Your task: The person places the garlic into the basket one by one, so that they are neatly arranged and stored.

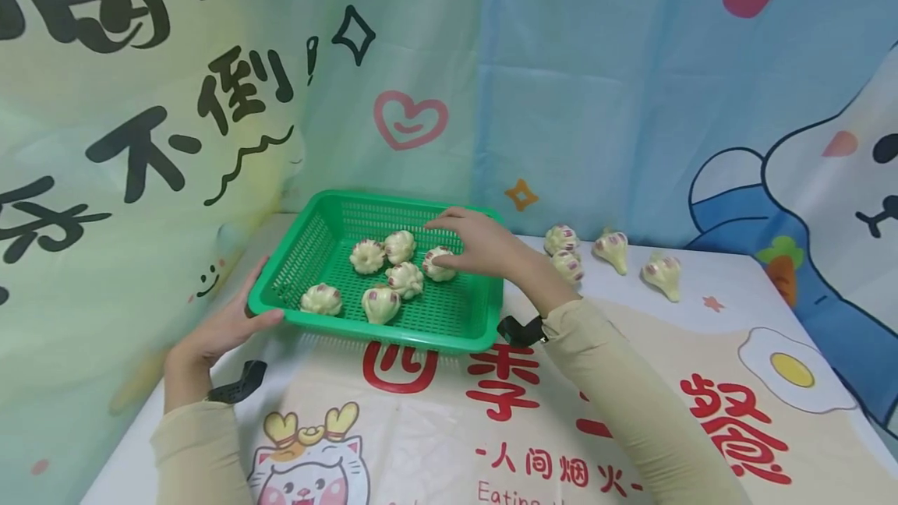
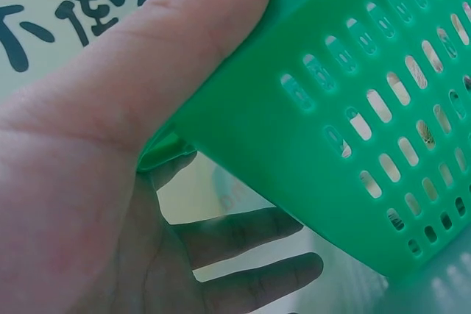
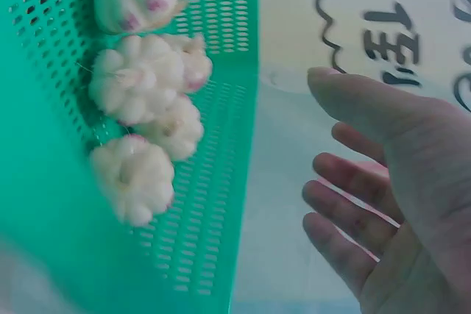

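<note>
The left hand point(image 1: 223, 332) holds the near left corner of the basket point(image 1: 421, 340), thumb at the rim, lower fingers straight. Inside lie six garlic bulbs point(image 1: 405, 280). Over them hangs the right hand point(image 1: 487, 246), fingers parted, holding nothing. Four other bulbs point(image 1: 662, 275) lie right of it.

Soft light, right wrist view hazy, basket wall point(image 3: 44, 196) blurred

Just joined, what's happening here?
A person's left hand holds one corner of a green basket with six garlic bulbs in it. The right hand is over the basket, fingers spread and apparently empty. At least four more bulbs lie on the table, to the basket's right.
</note>
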{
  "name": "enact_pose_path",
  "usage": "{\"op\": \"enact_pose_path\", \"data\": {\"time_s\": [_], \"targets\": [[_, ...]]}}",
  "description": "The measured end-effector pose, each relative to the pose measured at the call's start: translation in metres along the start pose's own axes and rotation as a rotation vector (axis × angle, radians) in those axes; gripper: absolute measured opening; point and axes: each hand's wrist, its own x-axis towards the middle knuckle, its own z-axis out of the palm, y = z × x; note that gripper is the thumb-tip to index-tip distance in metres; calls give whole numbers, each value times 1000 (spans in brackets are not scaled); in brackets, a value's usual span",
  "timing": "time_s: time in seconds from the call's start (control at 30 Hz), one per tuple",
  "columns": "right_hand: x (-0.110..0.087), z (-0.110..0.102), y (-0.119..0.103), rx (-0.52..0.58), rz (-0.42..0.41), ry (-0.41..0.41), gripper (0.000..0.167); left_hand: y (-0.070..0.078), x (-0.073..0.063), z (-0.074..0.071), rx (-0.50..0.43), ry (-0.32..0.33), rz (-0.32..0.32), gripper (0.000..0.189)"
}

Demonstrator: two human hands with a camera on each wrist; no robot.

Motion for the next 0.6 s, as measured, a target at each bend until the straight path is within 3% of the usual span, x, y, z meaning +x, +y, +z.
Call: {"op": "enact_pose_path", "data": {"time_s": [0.33,0.6], "targets": [[-61,-1,37,199,50,220,56,2,1,1,-17,-12,-7,92],[-96,14,76,372,119,375,52,7,-3,1,-6,-7,-10,92]]}}
